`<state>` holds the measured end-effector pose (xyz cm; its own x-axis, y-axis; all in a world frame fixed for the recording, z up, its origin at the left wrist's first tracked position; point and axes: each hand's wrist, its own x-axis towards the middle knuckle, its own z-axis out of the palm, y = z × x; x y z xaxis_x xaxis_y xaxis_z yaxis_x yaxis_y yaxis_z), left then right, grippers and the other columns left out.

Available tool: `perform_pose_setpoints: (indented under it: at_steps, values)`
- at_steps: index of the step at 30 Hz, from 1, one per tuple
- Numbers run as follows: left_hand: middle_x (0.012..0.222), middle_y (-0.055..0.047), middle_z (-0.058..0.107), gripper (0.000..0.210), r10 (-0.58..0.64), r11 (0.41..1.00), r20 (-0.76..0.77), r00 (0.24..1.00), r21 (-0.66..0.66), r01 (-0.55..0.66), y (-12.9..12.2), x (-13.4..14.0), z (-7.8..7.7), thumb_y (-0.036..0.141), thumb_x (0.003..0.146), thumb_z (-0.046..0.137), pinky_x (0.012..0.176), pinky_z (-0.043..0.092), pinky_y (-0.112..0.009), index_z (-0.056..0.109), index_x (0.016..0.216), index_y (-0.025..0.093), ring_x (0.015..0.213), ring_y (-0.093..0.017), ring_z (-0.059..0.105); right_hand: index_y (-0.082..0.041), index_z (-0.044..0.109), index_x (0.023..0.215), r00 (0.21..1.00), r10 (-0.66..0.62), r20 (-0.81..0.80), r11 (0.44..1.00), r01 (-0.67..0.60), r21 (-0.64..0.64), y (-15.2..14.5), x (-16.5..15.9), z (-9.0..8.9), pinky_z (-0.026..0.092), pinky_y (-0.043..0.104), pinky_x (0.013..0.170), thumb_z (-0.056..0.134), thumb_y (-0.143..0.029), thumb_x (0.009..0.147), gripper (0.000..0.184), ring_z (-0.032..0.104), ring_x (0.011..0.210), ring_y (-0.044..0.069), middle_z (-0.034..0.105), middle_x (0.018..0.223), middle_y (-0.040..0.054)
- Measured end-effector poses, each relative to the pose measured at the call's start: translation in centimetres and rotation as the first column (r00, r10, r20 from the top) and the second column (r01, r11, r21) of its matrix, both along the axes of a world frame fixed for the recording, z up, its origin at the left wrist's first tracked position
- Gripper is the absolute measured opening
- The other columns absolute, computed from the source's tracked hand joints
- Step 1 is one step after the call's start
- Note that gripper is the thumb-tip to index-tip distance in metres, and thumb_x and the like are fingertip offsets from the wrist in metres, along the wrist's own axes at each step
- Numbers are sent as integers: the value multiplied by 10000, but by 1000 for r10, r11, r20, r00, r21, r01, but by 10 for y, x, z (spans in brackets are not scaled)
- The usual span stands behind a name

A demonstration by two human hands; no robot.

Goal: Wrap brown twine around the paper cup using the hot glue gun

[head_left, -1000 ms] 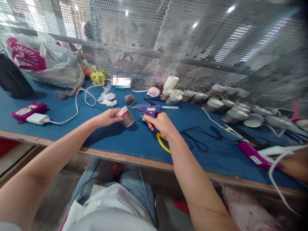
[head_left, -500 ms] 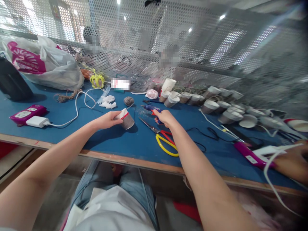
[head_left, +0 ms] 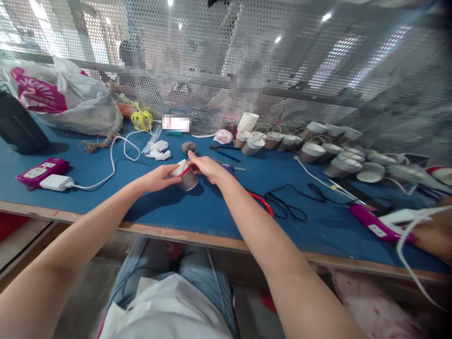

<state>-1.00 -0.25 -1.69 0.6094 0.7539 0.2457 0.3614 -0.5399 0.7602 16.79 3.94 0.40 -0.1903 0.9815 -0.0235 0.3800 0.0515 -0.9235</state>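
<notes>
Just left of the frame's centre, a cup (head_left: 189, 181) wrapped in grey yarn, with a white upper part and a red band, is held tilted over the blue table (head_left: 212, 216). Its white part is pinched between the thumb and fingers of the left hand (head_left: 158, 178). The cup's right side is met by the curled fingers of the right hand (head_left: 205, 166); whether anything is pinched there cannot be told. A ball of yarn (head_left: 189, 147) is seen just beyond that hand, and a glue gun (head_left: 230, 167), partly hidden by the right arm, is laid to its right. Pliers (head_left: 226, 153) are placed farther back. More cups (head_left: 310, 154) are grouped at centre right, and a plastic bag (head_left: 81, 103) is set at upper left.
</notes>
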Motion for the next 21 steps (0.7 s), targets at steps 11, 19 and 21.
perform_pose_setpoints:
  at_steps: [11, 19, 21]
  values:
    - [811, -43, 579, 310, 30, 999, 25, 999, -35, -29, -1, 1, 2, 307, 784, 466, 683, 411, -258, 523, 988, 80, 719, -151, 504, -179, 507, 609, 920, -95, -380, 980, 154, 129, -5, 12, -7, 445, 224, 651, 580, -351, 674, 198, 544, 637, 83, 581, 658, -17]
    - [755, -11, 540, 291, 48, 997, 37, 998, -57, -46, 1, 1, 1, 301, 776, 474, 647, 387, -238, 512, 975, 93, 667, -126, 470, -174, 500, 597, 895, -126, -428, 969, 203, 138, -7, 9, -5, 441, 216, 626, 542, -295, 716, 174, 525, 597, 75, 555, 620, -22]
    - [706, 6, 509, 267, 61, 997, 44, 997, -59, -58, 2, 1, 0, 310, 770, 482, 611, 370, -226, 511, 932, 100, 630, -115, 444, -174, 499, 597, 891, -126, -436, 969, 205, 139, -8, 10, -4, 443, 214, 627, 528, -279, 730, 172, 525, 595, 72, 555, 625, -21]
